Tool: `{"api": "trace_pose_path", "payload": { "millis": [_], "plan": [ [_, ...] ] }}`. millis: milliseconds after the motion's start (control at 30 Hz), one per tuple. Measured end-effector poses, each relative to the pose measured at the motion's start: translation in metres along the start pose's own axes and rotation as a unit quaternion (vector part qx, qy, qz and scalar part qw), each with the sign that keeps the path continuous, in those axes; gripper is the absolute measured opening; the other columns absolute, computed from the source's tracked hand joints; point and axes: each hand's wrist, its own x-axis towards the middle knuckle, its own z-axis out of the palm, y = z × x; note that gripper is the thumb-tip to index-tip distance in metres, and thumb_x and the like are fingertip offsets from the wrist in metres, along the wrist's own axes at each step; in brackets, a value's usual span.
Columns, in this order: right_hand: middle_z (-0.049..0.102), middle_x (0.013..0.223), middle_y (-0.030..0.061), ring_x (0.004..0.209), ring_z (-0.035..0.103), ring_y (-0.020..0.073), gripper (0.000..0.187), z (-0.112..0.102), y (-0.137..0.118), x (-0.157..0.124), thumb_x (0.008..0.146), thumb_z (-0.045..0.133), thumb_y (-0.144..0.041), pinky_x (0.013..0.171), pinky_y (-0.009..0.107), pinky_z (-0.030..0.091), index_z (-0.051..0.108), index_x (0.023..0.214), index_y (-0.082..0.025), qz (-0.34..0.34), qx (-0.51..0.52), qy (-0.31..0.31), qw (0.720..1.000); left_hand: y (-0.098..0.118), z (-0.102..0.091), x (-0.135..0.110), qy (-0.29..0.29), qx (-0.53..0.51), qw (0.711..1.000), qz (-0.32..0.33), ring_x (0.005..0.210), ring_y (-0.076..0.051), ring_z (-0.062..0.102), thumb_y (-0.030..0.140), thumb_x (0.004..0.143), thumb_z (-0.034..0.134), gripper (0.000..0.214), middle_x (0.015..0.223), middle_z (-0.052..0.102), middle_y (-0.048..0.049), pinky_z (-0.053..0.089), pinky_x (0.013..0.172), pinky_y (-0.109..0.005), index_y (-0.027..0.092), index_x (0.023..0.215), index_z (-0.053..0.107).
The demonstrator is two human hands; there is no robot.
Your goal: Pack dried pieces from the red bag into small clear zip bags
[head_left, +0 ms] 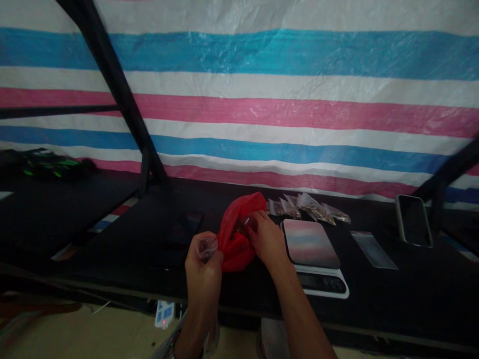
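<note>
Red bag (236, 254) at right hand (267, 242), clear plastic (206, 246) in left hand (204, 267)

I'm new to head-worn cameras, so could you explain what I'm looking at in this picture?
There is no machine here: one camera, worn on the person's head, looks forward and down at their work. The bare left hand holds a clear plastic bag beside a red plastic bag; the fingers of the right hand reach into the red one, and whether they grip anything is unclear. On the black table, to the right, are a digital scale, small filled bags beyond it, a flat clear bag and a smartphone.
</note>
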Motion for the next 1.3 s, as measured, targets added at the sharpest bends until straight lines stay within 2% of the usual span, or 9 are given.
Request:
{"api": "trace_pose_path", "payload": {
  "millis": [233,333,500,667,833,1000,1133,1300],
  "plan": [
    [0.069,0.136,-0.0008,0.106,0.074,0.0222,0.028,0.0,0.003,-0.003,0.1,0.062,-0.024,0.084,0.032,0.052,0.07,0.125,-0.033,-0.051,0.038,0.0,0.998,0.012,0.008,-0.002,0.025,-0.174,0.977,-0.12,0.063,-0.011,0.056,0.016,0.041,0.069,0.035,0.073,0.063,0.0045,0.044,0.053,-0.018,0.02,0.076,0.07],
    [0.07,0.136,-0.0026,0.104,0.074,0.0219,0.027,-0.003,0.0,-0.005,0.102,0.059,-0.024,0.083,0.033,0.052,0.07,0.124,-0.035,-0.066,0.037,-0.007,0.997,0.016,0.01,-0.001,0.044,-0.195,0.972,-0.123,0.058,-0.009,0.054,0.015,0.039,0.068,0.032,0.066,0.06,0.0058,0.044,0.05,-0.016,0.019,0.071,0.069],
    [0.071,0.135,0.0003,0.103,0.075,0.0234,0.03,-0.007,-0.004,-0.003,0.103,0.055,-0.024,0.081,0.033,0.052,0.069,0.128,-0.032,-0.036,-0.003,-0.019,0.999,0.019,0.01,-0.002,0.06,-0.195,0.968,-0.147,0.055,-0.009,0.055,0.016,0.039,0.069,0.031,0.065,0.064,0.0055,0.045,0.046,-0.016,0.019,0.07,0.07],
    [0.073,0.133,0.0005,0.104,0.075,0.0239,0.03,-0.004,-0.005,-0.001,0.1,0.059,-0.022,0.083,0.034,0.052,0.07,0.126,-0.032,-0.033,0.001,-0.017,0.999,0.016,0.008,-0.001,0.043,-0.204,0.962,-0.175,0.052,-0.009,0.052,0.014,0.038,0.067,0.032,0.061,0.059,0.0053,0.042,0.043,-0.017,0.017,0.07,0.068],
    [0.074,0.134,0.0006,0.111,0.074,0.0249,0.032,-0.002,-0.002,-0.003,0.095,0.066,-0.023,0.089,0.035,0.053,0.072,0.125,-0.033,-0.043,0.053,-0.035,0.997,0.007,0.007,0.004,-0.009,-0.235,0.951,-0.199,0.05,-0.009,0.048,0.016,0.045,0.066,0.03,0.063,0.057,0.0037,0.04,0.044,-0.019,0.018,0.074,0.066],
    [0.077,0.128,0.0032,0.114,0.073,0.0228,0.032,-0.004,0.003,-0.004,0.092,0.069,-0.019,0.097,0.033,0.053,0.076,0.121,-0.03,-0.034,0.098,-0.055,0.993,0.006,0.013,0.005,0.013,-0.255,0.941,-0.222,0.05,-0.013,0.05,0.018,0.045,0.06,0.027,0.062,0.058,0.0007,0.04,0.044,-0.023,0.019,0.07,0.066],
    [0.082,0.116,0.0022,0.107,0.076,0.0208,0.03,-0.008,0.007,-0.008,0.091,0.07,-0.019,0.094,0.03,0.055,0.079,0.118,-0.03,-0.025,0.145,-0.076,0.986,0.007,0.017,0.006,-0.01,-0.269,0.943,-0.195,0.05,-0.013,0.05,0.018,0.045,0.058,0.018,0.059,0.054,0.0009,0.039,0.044,-0.024,0.021,0.062,0.059],
    [0.084,0.107,0.0022,0.099,0.078,0.0204,0.02,-0.011,0.015,-0.009,0.093,0.067,-0.021,0.089,0.029,0.056,0.082,0.107,-0.025,0.008,0.226,-0.085,0.97,0.007,0.014,0.009,0.003,-0.267,0.942,-0.203,0.057,-0.015,0.056,0.017,0.045,0.061,0.025,0.065,0.058,0.0003,0.046,0.049,-0.024,0.02,0.07,0.062]
  ]
}}
